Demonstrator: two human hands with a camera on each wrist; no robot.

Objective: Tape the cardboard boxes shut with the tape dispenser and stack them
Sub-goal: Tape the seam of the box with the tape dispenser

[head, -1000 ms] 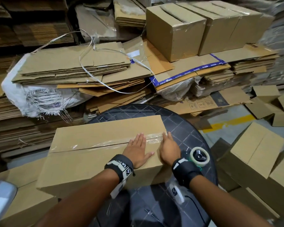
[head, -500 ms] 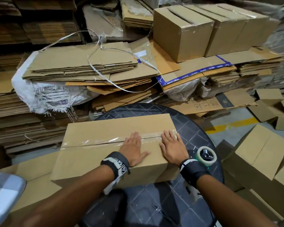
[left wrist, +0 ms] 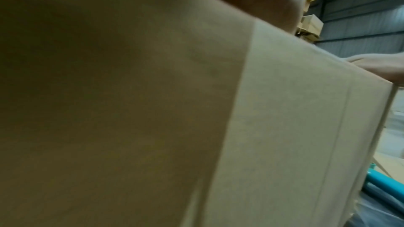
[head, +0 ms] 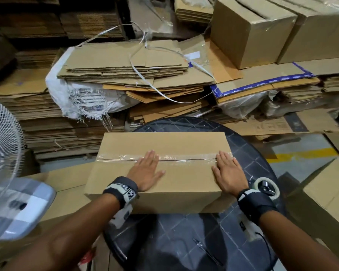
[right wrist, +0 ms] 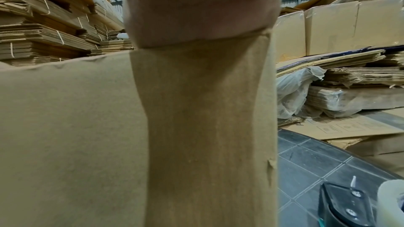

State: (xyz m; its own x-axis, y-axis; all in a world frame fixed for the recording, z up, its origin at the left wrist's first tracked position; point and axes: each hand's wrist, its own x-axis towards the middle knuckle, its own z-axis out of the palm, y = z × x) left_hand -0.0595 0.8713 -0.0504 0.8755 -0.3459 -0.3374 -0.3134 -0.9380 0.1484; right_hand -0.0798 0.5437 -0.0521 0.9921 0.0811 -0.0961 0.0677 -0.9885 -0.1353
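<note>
On the round dark table (head: pixel 249 153) before you sits the cardboard box (head: pixel 164 184), clear tape (head: pixel 184 155) already laid along its top seam; smoothing looks nearly finished, stacking is left. Behind, taped boxes (head: pixel 250 34) stand on heaps of flattened cardboard (head: pixel 125 61), a likely stack but a reach across clutter. Your left hand (head: pixel 145 171) and right hand (head: pixel 228 173) lie flat, fingers straight, gripping nothing. Your tape dispenser (head: pixel 266 185) rests just beside your right wrist.
</note>
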